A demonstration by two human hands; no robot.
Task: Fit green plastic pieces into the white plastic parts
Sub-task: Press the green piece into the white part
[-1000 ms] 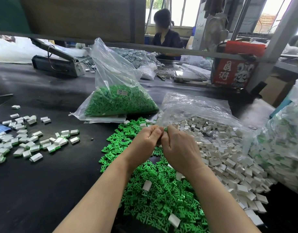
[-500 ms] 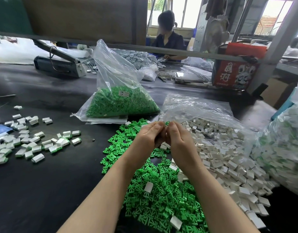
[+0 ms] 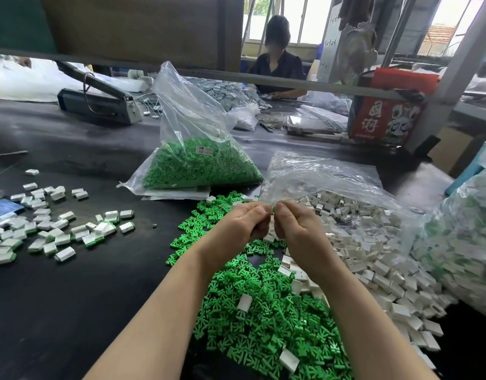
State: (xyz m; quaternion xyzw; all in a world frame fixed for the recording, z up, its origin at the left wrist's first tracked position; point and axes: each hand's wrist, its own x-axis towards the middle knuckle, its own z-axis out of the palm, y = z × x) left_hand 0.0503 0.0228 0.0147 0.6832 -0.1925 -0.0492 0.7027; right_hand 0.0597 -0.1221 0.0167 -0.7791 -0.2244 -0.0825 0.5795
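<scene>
Fingers (image 3: 259, 215) above loose green pieces (image 3: 263, 311); bagged green pieces (image 3: 200, 168) behind.

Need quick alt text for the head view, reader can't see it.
Two bare hands, left hand and right hand, meet fingertip to fingertip, pinching a small piece hidden between them, above loose green pieces. White parts lie right, assembled pieces left.

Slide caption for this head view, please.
Both hands, left hand and right hand, pinch a small part together above loose green pieces and white parts.
</scene>
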